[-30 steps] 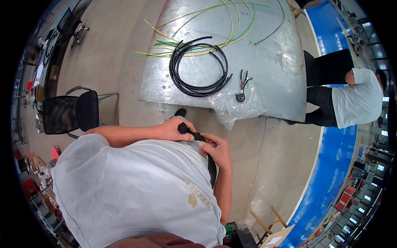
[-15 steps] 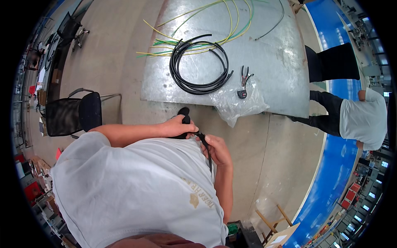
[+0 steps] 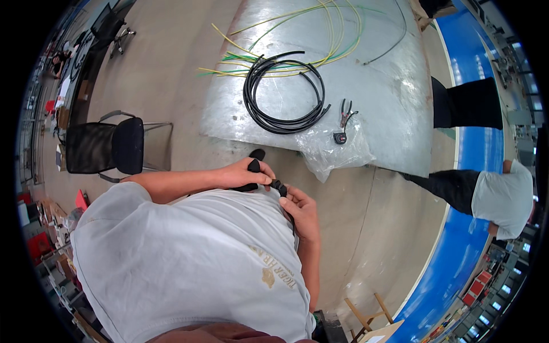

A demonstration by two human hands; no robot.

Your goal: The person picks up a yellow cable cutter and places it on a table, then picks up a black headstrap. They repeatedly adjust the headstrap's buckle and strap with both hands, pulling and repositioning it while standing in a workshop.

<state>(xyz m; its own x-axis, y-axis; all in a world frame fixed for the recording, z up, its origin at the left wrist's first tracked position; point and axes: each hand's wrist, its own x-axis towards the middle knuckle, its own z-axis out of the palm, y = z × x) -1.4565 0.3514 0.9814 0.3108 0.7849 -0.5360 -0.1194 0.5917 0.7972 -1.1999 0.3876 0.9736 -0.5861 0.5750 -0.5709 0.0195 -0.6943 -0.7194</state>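
Observation:
At my waist, both hands are on a black strap (image 3: 279, 187) that looks like a belt; part of it is covered by the fingers. My left hand (image 3: 254, 172) is closed around one part, with a black piece standing up beside the thumb. My right hand (image 3: 301, 212) pinches the strap on the other side, and its lower fingers are partly hidden against the white shirt (image 3: 200, 246). The two hands are close together, with a dark knobbly section of the strap between them.
Ahead, a metal table (image 3: 389, 114) bears a black cable coil (image 3: 286, 128), yellow-green wires (image 3: 343, 48), a clear plastic bag (image 3: 323, 157) and a small black device (image 3: 340, 138). A chair (image 3: 127, 146) stands left. Another person (image 3: 500, 197) is at the right, near a black chair (image 3: 474, 103).
My right hand has shifted slightly and its fingers have closed in nearer the left hand along the strap. The view has moved a little; the other person has moved downward in the picture.

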